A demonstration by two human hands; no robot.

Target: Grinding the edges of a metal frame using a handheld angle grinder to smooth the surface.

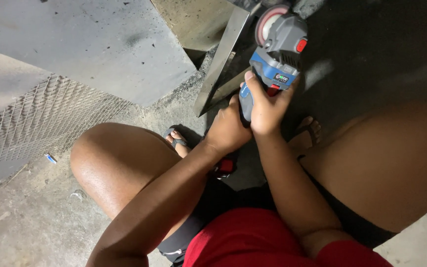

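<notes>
Blue-grey angle grinder gripped tight by both right hand and left hand, disc poised over shiny metal strip on concrete floor, seemingly mid-grind, steady lowering probably needed next.

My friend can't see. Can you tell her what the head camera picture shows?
A seated person grips a blue and grey angle grinder with the right hand and left hand, its disc against a shiny metal strip. Bare knees, sandalled feet and a mesh sheet show on the concrete floor.
</notes>
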